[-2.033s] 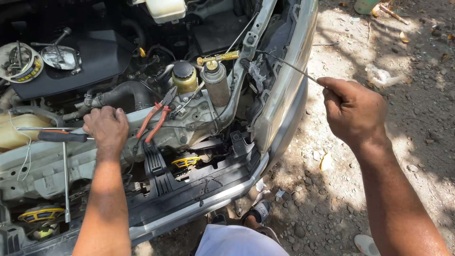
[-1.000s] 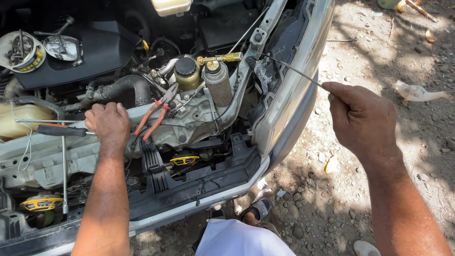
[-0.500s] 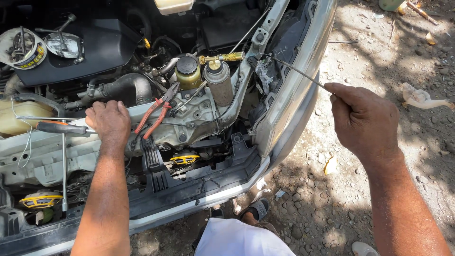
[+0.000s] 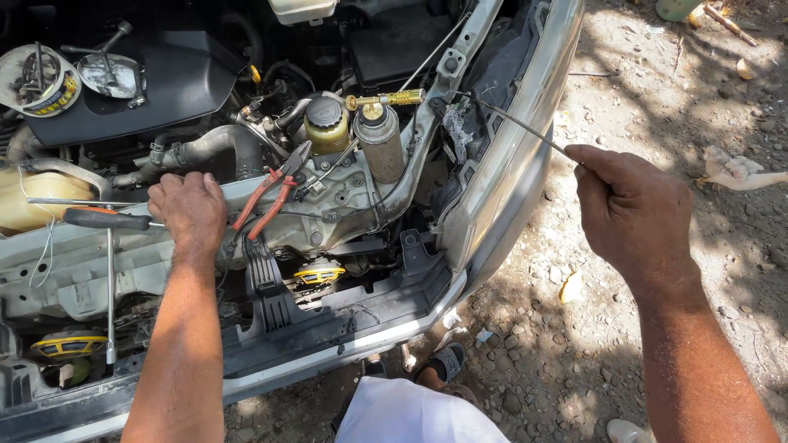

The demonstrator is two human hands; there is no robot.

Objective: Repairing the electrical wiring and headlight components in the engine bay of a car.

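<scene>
Since the earlier frames little has shifted: the right hand (image 4: 636, 215) has slid slightly toward the lower right, the thin metal rod (image 4: 517, 123) staying pinched in its fingertips; the left hand (image 4: 190, 209) stays put on the engine-bay crossmember (image 4: 74, 262).

Rod: long axis runs from the right hand up and left, its far tip reaching in behind the bumper (image 4: 525, 148) near the headlight cavity. The right hand is the only one on it, closed around the near end. The left hand is well apart from it, curled loosely, knuckles up; whether it grips anything beneath I cannot tell. A black-handled screwdriver (image 4: 107, 219) lies just beside it to the left, red-handled pliers (image 4: 271, 195) just to the right.

Containers: a yellow capped reservoir (image 4: 326, 125) and a grey canister (image 4: 381, 141) with a brass torch head stand side by side; contents not visible. A round tin (image 4: 37, 79) at upper left holds small tools.
</scene>
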